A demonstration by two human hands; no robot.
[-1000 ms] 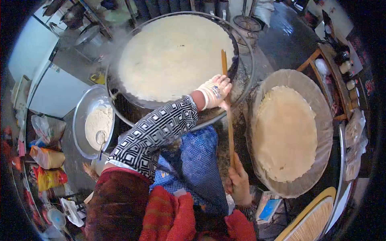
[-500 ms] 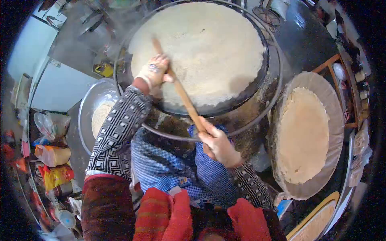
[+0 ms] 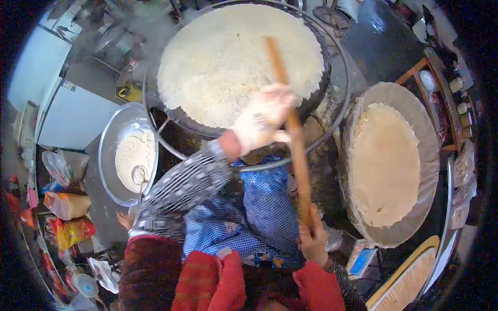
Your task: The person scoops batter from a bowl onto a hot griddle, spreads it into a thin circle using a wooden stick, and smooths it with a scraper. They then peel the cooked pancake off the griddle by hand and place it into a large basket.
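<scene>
I count two hands [image 3: 267,114], mine, and one wooden stick [image 3: 298,155]. Also recorded: one griddle [image 3: 314,105], one metal bowl [image 3: 109,155], one ladle [image 3: 139,174].

A round griddle [image 3: 314,103] carries a pale sheet [image 3: 236,67]; right of the griddle, a lined tray [image 3: 428,166] carries a tan layer [image 3: 386,166].

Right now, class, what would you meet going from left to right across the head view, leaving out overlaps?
Red-and-yellow bag, metal bowl, left hand, right hand, flatbread on the cloth, clear plastic bags.
</scene>
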